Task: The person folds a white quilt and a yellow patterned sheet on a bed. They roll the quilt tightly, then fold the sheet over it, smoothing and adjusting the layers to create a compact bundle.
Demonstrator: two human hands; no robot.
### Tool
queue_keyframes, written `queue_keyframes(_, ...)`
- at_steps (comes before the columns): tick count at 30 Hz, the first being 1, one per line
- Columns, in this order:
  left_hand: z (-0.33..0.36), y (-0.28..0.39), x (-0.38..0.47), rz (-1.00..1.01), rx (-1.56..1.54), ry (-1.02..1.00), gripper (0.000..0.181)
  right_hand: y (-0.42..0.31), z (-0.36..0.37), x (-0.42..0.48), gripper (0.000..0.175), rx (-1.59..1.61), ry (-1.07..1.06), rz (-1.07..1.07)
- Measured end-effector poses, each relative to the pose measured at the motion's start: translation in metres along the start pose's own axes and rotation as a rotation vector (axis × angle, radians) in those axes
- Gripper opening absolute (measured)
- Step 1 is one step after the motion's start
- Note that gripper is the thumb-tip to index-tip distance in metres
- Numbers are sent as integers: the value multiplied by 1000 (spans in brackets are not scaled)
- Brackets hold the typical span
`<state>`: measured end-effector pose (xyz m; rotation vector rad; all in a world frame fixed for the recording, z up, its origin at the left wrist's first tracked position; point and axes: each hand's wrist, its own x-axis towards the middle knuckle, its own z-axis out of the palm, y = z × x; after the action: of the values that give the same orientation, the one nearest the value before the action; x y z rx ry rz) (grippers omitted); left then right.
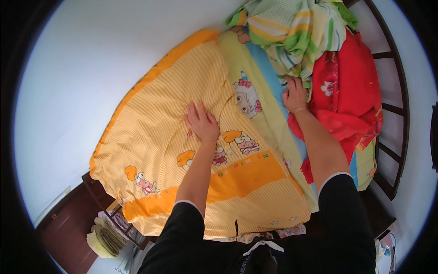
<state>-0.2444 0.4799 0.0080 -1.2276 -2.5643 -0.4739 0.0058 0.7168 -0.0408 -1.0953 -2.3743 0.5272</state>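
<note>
An orange-and-white striped quilt point(164, 113) with cartoon figures covers the left and middle of a bed. My left hand point(202, 124) rests palm down on it, fingers spread, holding nothing. My right hand point(295, 94) is at the lower edge of a crumpled green, yellow and white blanket point(297, 30); its fingertips touch the cloth, and whether they grip it cannot be told. Under both hands' area runs a yellow-green and blue bed sheet point(267, 113) with a sheep face. A bunched red blanket point(356, 92) lies just right of my right hand.
A dark slatted bed rail point(403, 102) curves along the right side. A white wall point(95, 58) borders the bed at the upper left. At the lower left, folded textiles point(106, 238) are stacked beside another dark rail point(106, 212).
</note>
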Motion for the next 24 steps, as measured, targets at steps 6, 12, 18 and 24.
queue_keyframes(6,-59,93,5,-218,-151,-136,49,1,-1,1,57,-1,-31,43)
queue_keyframes(12,-63,132,36,-437,-365,-535,39,1,1,2,56,20,-37,54)
queue_keyframes(18,-133,126,-2,-539,-1297,-849,30,1,3,1,58,86,-69,86)
queue_keyframes(24,-84,145,-20,-195,-693,-1027,27,1,3,0,59,28,-30,40)
